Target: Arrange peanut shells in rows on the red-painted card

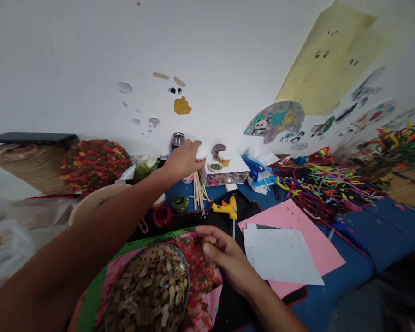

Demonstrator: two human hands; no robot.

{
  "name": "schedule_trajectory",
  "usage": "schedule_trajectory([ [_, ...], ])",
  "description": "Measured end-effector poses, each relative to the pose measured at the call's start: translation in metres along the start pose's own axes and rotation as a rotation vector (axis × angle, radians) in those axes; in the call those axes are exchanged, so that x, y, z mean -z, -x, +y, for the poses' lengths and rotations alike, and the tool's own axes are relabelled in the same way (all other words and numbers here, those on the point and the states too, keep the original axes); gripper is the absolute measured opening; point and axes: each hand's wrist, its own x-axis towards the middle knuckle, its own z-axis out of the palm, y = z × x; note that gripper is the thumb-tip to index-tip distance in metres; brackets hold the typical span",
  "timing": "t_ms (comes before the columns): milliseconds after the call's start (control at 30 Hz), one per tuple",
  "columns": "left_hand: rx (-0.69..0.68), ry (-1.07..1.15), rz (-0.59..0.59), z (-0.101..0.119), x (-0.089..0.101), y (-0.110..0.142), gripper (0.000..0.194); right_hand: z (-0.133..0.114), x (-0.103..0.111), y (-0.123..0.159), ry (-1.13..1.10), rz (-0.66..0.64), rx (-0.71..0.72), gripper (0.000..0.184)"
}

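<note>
My left hand reaches across to the back, its fingers closed round a white-lidded paint jar by the wall. Beside the sheet painted red and green, my right hand is loosely curled, index finger stretched along the sheet's far edge and nothing visible in it. On that sheet sits a round basket full of peanut shells. Open jars of red paint and green paint stand behind it. An open yellow jar and a lid with green paint rest on a box.
A yellow glue gun lies near wooden sticks. White paper overlaps pink paper at right. Colourful pipe cleaners spread behind them. At left are a pale bowl, a bean-covered round piece and clear plastic.
</note>
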Motion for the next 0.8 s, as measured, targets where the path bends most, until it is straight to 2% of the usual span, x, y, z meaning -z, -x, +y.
schedule_trajectory([
  [100, 0.058, 0.0, -0.039, 0.001, -0.022, -0.041, 0.065, 0.006, 0.002, 0.016, -0.021, -0.019, -0.03, 0.049],
  [200, 0.094, 0.012, -0.057, 0.002, -0.044, -0.071, 0.059, 0.012, 0.009, 0.023, -0.036, -0.024, -0.063, 0.046],
  [300, 0.135, 0.02, -0.077, 0.002, -0.063, -0.091, 0.06, 0.019, 0.016, 0.023, -0.041, -0.024, -0.099, 0.049],
  [400, 0.167, 0.029, -0.103, 0.002, -0.079, -0.101, 0.06, 0.024, 0.018, 0.021, -0.054, -0.014, -0.123, 0.05],
  [533, 0.154, 0.028, -0.077, 0.0, -0.082, -0.086, 0.057, 0.025, 0.02, 0.02, -0.062, -0.024, -0.101, 0.047],
  [667, 0.069, -0.018, -0.03, -0.016, -0.062, -0.041, 0.051, 0.024, 0.023, 0.021, -0.084, -0.019, -0.096, 0.048],
  [800, 0.039, -0.142, -0.126, -0.041, -0.049, -0.006, 0.04, 0.025, 0.018, 0.021, -0.044, -0.01, -0.117, 0.049],
])
